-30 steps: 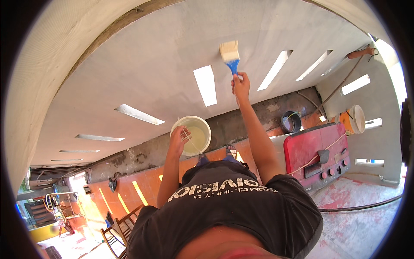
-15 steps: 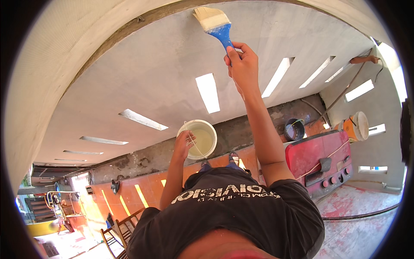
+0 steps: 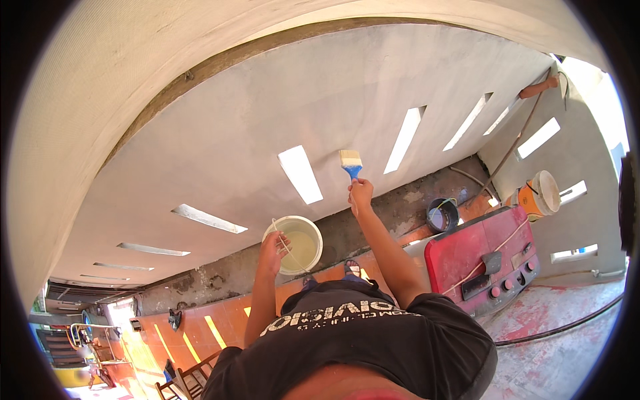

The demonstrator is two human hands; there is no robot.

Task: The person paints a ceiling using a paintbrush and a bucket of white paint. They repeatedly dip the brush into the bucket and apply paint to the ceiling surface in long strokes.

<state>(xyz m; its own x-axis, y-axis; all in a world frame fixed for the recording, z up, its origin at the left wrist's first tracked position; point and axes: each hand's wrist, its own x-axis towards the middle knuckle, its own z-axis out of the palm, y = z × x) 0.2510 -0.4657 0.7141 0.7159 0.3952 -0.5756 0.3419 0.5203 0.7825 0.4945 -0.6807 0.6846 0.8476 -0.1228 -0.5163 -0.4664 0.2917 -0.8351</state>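
My right hand [image 3: 361, 195] grips a paintbrush [image 3: 351, 162] by its blue handle, with the pale bristles against the grey wall [image 3: 233, 120] between two slot openings. Below and to the left, my left hand [image 3: 275, 248] has its fingers hooked round the thin handle of a white bucket [image 3: 310, 230], which holds pale yellowish liquid. My sandalled feet [image 3: 352, 268] show just past the bucket, partly hidden by my dark T-shirt.
A dark bucket [image 3: 442, 217], orange-and-white buckets [image 3: 541, 193] and a red appliance-like case [image 3: 467, 250] sit at the right. A pipe [image 3: 513, 150] runs by the corner. A black hose [image 3: 553, 327] curves at lower right; a wooden chair [image 3: 187, 377] stands lower left.
My right hand has brought the brush down the wall from near its top edge half a second ago to between the slots. My left hand stays on the bucket handle.
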